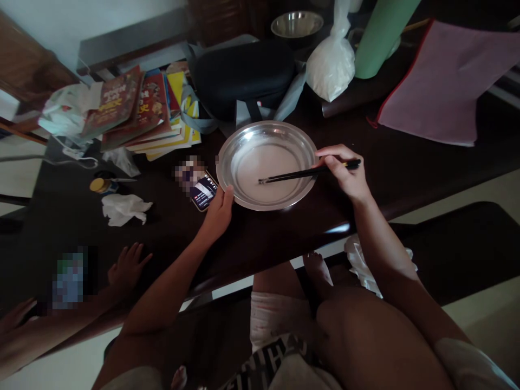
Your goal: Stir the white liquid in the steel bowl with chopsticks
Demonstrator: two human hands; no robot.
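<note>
A shiny round metal basin [268, 205] stands on the dark table, with a pale whitish layer [252, 162] in its bottom. My left hand [221, 206] grips the basin's near left rim, thumb on top. In my right hand [345, 172], at the basin's right rim, is a pair of black chopsticks [300, 173]. They slant left and down into the basin, their tips together in the whitish layer, smeared with white. A lit phone [203, 192] lies just left of the basin, beside my left hand.
Behind the basin sit a black case [244, 76], a tied bag of white powder [331, 67], a green cylinder [379, 40] and another metal bowl [296, 25]. Books [138, 108] and crumpled tissue [124, 209] lie left. Another person's hand [128, 265] rests on the table. A pinkish cloth [439, 86] lies right.
</note>
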